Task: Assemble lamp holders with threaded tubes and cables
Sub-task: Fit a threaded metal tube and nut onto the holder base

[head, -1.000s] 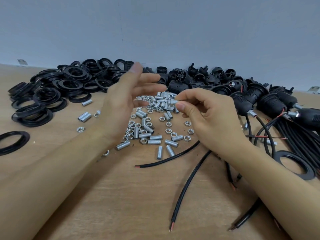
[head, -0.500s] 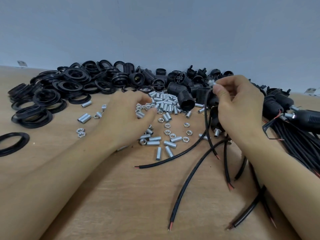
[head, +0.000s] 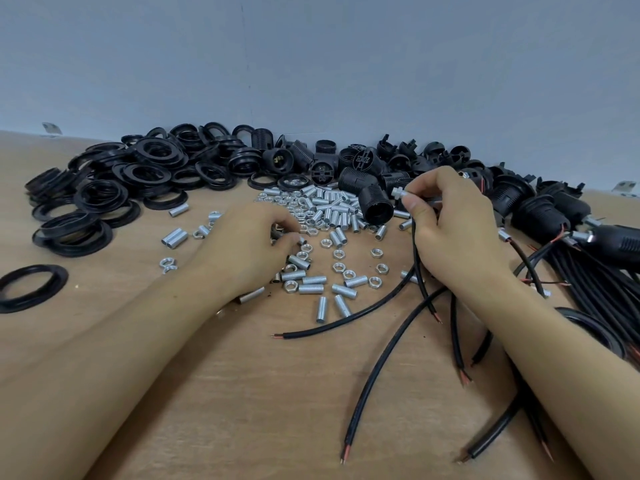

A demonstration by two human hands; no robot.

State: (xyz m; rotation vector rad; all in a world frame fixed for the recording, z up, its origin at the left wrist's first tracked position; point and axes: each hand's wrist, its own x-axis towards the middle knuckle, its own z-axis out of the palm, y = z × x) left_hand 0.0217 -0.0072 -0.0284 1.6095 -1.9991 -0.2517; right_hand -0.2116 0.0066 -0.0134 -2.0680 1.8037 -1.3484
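While a threaded tube with a nut on it sits pinched at the fingertips of the right hand, a black cable hangs from that same grip and trails down to the tabletop, so the step in hand looks like feeding cable through tube, one piece of a lamp holder among many left to build. Whether the cable already runs inside the tube I cannot tell; the fingers cover the join. The right hand is held raised, fingers curled tight round tube and cable together, just in front of a loose holder. The left hand is down on the scatter of tubes and nuts, fingers bent into the pile as if picking; it may have a small part between thumb and finger, but the knuckles hide it. The hands are well apart. Next, I judge, the left must bring up a nut or a holder to the tube end, which calls for a steady right grip so the cable does not slip back out. Finished holders with cables lie at the right, rings heaped at the left.
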